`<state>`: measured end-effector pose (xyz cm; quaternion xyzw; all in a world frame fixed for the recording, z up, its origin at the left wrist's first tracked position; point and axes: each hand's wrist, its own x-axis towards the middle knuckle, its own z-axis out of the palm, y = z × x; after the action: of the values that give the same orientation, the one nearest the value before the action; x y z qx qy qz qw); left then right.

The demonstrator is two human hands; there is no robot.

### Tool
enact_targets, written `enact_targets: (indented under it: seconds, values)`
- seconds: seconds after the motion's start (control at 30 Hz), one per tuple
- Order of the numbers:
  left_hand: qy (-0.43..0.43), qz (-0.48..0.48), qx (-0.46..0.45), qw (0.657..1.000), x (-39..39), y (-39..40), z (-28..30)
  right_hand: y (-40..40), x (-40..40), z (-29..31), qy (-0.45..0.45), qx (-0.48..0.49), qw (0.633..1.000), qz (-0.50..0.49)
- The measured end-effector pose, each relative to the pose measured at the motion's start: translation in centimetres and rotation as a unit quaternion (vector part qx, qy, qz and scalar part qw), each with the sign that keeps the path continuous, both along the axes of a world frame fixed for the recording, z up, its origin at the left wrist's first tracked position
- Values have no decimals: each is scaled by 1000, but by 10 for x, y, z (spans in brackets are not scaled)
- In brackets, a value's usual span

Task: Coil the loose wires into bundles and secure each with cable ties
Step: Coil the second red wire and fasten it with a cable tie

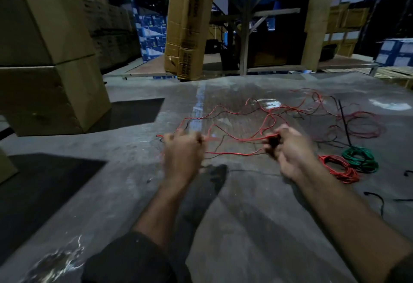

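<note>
Two hands are out over the concrete floor [245,215], each pinching the same red-and-black wire [237,139]. The left hand [182,148] has its fingers curled round one stretch, the right hand [288,146] grips another, and a short run hangs taut between them. Both are blurred, so finer finger detail is lost on me. Beyond them the rest of that wire sprawls in loose loops across the floor, reaching towards a darker red tangle [362,126] on the right. Near the right forearm sit a red coil [337,168] and a green coil [359,158], touching, with a black cable tie [344,124] lying just behind. My worry is snagging: pull too fast and the crossed loops could knot, or drag the darker tangle in with them. A slack grip would also let the gathered turns spring apart
</note>
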<state>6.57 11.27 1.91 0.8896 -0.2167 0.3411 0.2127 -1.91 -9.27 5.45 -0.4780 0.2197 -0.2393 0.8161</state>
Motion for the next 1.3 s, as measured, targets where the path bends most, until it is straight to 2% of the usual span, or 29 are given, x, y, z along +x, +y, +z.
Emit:
enact_targets:
  seconds: [0.07,0.13,0.2,0.27,0.37,0.4,0.43,0.5,0.57,0.6,0.7,0.77,0.87,0.9,0.97,1.03,1.17,1.23,1.3]
  values:
    - [6,117,-66,991,22,26,1,-25,4,1,9,56,996,-74]
    - [34,153,-180,971,35,47,3,-50,7,-6,14,88,990,-109]
    - [39,141,-278,949,39,57,5,-67,8,-14,21,90,988,-120]
    - [41,114,-323,938,37,56,6,-73,10,-18,27,85,989,-116]
    - [116,56,-435,891,33,47,10,-67,7,-19,44,60,993,-87]
    - [124,32,-444,887,31,44,10,-63,6,-21,57,30,996,-64]
    - [117,7,-421,899,30,41,10,-57,5,-23,70,-16,997,-39]
    - [82,-18,-290,953,33,37,3,-47,4,-29,83,-160,984,0]
    - [89,-6,-143,986,40,32,-8,-39,2,-29,54,-307,949,42]
    - [112,-4,-85,990,45,32,-14,-34,2,-27,31,-366,927,69]
    - [220,-100,-41,970,46,28,-25,-16,-4,-11,-27,-549,822,147]
    - [330,-207,-41,920,39,24,-24,2,-7,-3,-45,-647,734,203]
    - [522,-329,-53,785,40,38,-20,17,-8,-4,-48,-728,627,273]
    - [547,-350,-59,758,48,47,-21,19,-10,-5,-41,-743,601,292]
    - [548,-361,-72,751,65,63,-23,19,-15,-8,-17,-757,569,321]
    - [529,-347,-117,765,68,69,-20,15,-19,-12,15,-738,580,346]
    - [452,-336,-260,784,22,35,5,12,-24,-22,28,-621,695,362]
    - [458,-317,-247,793,0,13,14,15,-24,-28,25,-580,739,342]
    - [483,-313,-186,796,-13,-2,16,19,-24,-35,12,-535,771,345]
